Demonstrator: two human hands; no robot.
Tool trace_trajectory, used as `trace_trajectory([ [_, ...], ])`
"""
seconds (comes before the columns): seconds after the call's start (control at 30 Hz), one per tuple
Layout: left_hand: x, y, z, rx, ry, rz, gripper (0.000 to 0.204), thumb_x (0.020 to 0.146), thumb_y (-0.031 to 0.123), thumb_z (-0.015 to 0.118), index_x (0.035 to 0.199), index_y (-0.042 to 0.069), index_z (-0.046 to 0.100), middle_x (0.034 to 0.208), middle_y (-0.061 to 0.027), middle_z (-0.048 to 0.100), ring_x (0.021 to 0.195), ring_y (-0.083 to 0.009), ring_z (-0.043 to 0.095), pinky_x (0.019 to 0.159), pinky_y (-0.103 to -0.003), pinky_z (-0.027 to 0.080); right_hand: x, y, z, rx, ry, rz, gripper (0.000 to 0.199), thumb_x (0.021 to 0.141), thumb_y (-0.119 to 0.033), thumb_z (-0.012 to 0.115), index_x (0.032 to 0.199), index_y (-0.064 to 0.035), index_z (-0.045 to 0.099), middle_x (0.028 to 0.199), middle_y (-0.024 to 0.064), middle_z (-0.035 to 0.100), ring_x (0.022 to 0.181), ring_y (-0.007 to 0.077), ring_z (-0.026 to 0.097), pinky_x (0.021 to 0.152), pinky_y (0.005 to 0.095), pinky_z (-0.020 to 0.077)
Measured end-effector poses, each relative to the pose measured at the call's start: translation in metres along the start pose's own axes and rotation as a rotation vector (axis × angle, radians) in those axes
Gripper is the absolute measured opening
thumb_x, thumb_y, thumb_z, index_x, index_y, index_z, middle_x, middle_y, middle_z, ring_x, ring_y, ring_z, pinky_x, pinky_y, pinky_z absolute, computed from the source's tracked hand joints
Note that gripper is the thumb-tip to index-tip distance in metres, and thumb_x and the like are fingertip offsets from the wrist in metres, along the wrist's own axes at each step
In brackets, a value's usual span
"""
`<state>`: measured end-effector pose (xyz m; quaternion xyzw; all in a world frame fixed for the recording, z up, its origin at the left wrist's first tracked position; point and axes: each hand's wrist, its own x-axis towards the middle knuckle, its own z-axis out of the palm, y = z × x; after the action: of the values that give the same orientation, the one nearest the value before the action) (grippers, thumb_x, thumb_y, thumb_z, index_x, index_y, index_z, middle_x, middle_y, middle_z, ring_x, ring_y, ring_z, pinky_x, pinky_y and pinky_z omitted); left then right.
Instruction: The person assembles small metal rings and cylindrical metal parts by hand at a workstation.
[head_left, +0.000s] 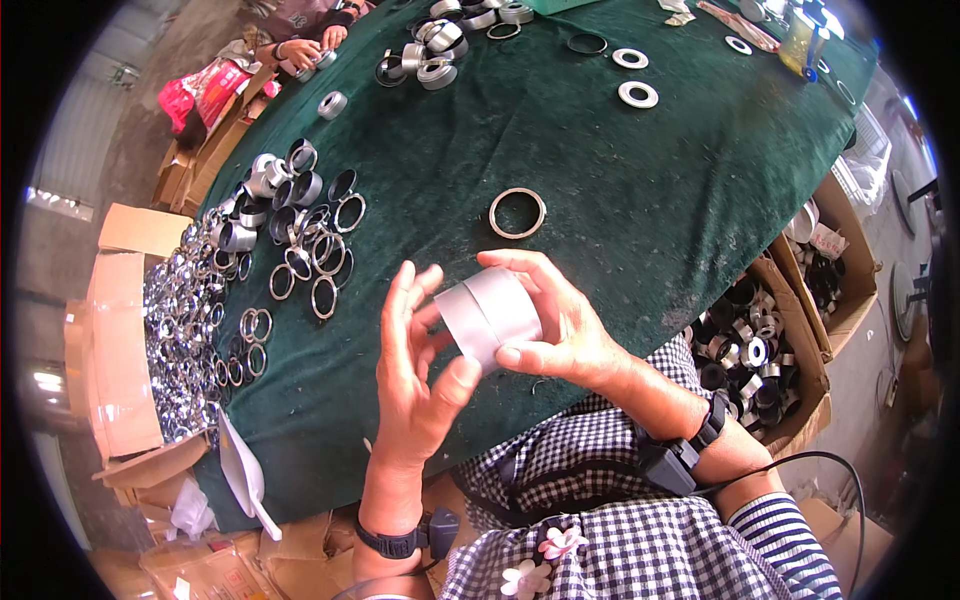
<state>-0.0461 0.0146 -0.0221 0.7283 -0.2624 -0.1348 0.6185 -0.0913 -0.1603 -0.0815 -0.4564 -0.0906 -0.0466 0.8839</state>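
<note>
A silver-grey metal sleeve (490, 312), short and cylindrical with a seam line around it, is held up over the near edge of the green-covered table. My right hand (570, 330) grips its right end, thumb on the near side and fingers on the far side. Around the left end is my left hand (412, 370), open, its fingers spread and raised. The left thumb lies close to the sleeve's lower edge; whether it touches I cannot tell. Beyond my hands a single metal ring (517, 190) lies flat on the cloth.
Loose silver rings and sleeves (285, 200) are piled on the left, beside a heap of shiny rings (185, 310) near cardboard flaps. More sleeves (430, 55) and flat washers (638, 95) lie farther back. Boxes of parts (810, 385) stand right. Another person's hands (305, 52) work far left.
</note>
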Motion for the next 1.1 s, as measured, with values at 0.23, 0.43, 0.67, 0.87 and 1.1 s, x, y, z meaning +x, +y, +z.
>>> trace_trajectory([
  [0.23,0.000,0.004,0.004,-0.314,0.056,-0.312,0.091,0.084,0.026,0.076,0.153,0.003,0.022,0.139,-0.0178,0.044,0.125,-0.0260,0.051,0.103,-0.039,0.046,0.006,0.005,-0.004,-0.525,-0.045,-0.231,0.087,0.075,-0.028,0.083,0.147,-0.0057,0.038,0.140,0.0119,0.046,0.132,0.0268,0.046,0.109,0.0432,0.0396],
  [0.43,0.001,-0.013,-0.010,0.109,0.070,0.184,0.096,0.073,0.010,0.079,0.152,0.006,0.025,0.131,-0.0130,0.049,0.123,-0.0249,0.052,0.101,-0.040,0.047,0.012,0.000,-0.003,0.124,-0.123,0.080,0.085,0.087,-0.037,0.071,0.154,-0.0093,0.026,0.150,0.0207,0.039,0.136,0.0297,0.041,0.113,0.0452,0.0331],
  [0.67,0.003,-0.027,-0.018,0.554,0.065,0.375,0.092,0.070,0.007,0.084,0.147,0.006,0.033,0.135,-0.0151,0.050,0.123,-0.0256,0.053,0.103,-0.041,0.046,0.020,0.006,0.004,-0.005,-0.088,0.076,0.075,0.086,-0.027,0.076,0.148,-0.0077,0.038,0.136,0.0147,0.052,0.124,0.0242,0.052,0.105,0.0397,0.0427],
  [0.87,-0.011,-0.064,-0.026,0.447,0.329,0.151,0.076,0.068,0.010,0.088,0.129,0.003,0.043,0.129,-0.0165,0.056,0.113,-0.0265,0.060,0.099,-0.039,0.049,0.028,0.003,-0.001,-1.236,-0.041,-0.213,0.071,0.072,-0.023,0.082,0.136,-0.0111,0.052,0.121,0.0153,0.056,0.110,0.0309,0.058,0.091,0.0421,0.0507],
  [1.1,-0.052,-0.099,-0.061,0.828,0.310,0.096,0.082,0.071,0.024,0.088,0.134,-0.002,0.041,0.139,-0.0248,0.049,0.130,-0.0412,0.047,0.108,-0.049,0.038,0.042,-0.009,-0.026,-1.511,-0.156,-0.197,0.055,0.077,-0.022,0.079,0.126,-0.0072,0.060,0.122,0.0149,0.060,0.111,0.0327,0.061,0.093,0.0423,0.0519],
])
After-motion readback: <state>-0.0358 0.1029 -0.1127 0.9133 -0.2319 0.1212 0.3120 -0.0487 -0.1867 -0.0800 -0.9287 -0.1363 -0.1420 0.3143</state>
